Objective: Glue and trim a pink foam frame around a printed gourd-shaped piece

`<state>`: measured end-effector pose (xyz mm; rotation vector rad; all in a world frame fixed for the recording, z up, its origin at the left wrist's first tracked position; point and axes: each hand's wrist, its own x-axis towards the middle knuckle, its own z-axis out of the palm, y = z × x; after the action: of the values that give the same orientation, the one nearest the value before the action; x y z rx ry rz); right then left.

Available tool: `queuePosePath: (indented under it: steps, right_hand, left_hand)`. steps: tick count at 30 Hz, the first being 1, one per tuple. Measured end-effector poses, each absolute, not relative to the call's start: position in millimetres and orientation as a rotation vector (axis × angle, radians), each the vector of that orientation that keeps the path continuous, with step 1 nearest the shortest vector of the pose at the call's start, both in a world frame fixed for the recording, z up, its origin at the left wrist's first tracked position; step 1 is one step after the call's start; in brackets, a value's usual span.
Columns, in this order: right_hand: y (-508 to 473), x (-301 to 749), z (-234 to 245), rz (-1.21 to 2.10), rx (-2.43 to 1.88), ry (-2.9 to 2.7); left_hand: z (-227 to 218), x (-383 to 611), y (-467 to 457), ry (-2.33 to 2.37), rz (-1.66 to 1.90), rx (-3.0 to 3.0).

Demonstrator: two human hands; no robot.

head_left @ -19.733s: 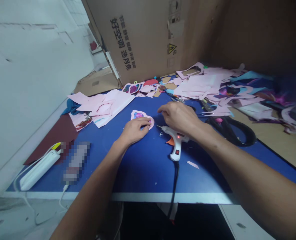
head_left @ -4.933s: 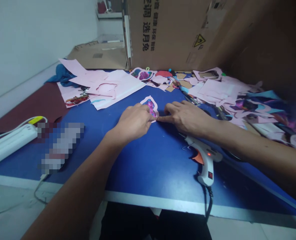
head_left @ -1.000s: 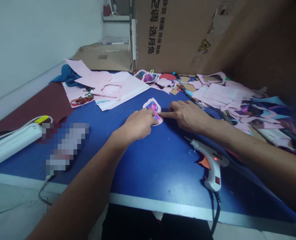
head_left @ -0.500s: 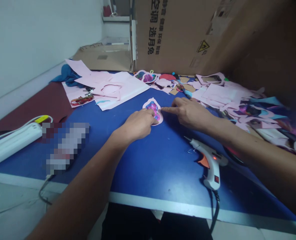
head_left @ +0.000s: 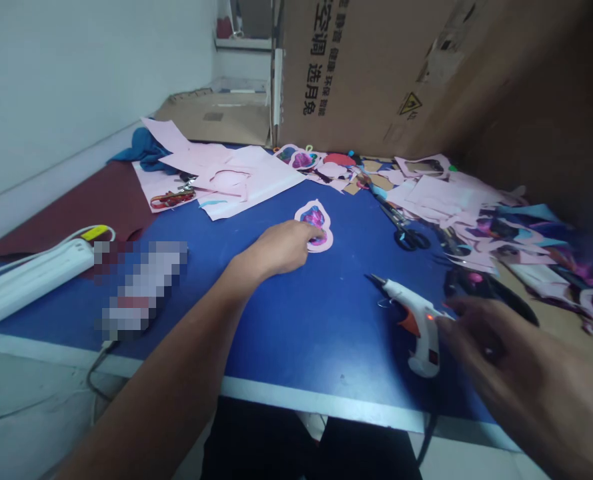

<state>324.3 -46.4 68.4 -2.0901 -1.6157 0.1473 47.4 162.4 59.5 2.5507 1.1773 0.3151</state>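
Black-handled scissors (head_left: 406, 240) lay among pink paper scraps (head_left: 433, 197) on the blue surface (head_left: 296, 333), a white power strip (head_left: 36, 283) near its edge, a cardboard carton (head_left: 366, 80) behind.

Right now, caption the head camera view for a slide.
Left hand rests on a pink-edged paper cut-out on a blue tabletop, right hand beside a white hot glue gun.

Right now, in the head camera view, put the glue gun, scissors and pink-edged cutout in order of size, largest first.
1. Hot glue gun: largest, though nearer the camera.
2. Scissors and pink-edged paper cutout: they look about alike, so unranked.
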Motion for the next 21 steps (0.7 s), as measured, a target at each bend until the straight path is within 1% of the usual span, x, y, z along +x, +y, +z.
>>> queuePosePath:
  steps: [2,6,11,14,19,21]
  right_hand:
    - [-62,324,59,0.239,-2.192,-1.48]
    - [-63,315,55,0.362,-2.293,-1.416]
    - [-54,306,48,0.321,-2.283,-1.536]
    - [-56,303,42,0.267,-2.273,-1.579]
    - [-50,318,34,0.308,-2.315,-1.561]
    - [-46,324,34,0.263,-2.34,-1.544]
  left_hand:
    - [61,47,163,1.165,0.324,2.501]
    - [66,43,169,1.137,0.421,2.369]
    - [72,28,181,1.287,0.606,2.246]
    - [69,25,184,1.315,0.599,2.262]
    - [60,30,183,1.299,0.606,2.326]
    - [58,32,182,1.267,0.604,2.357]
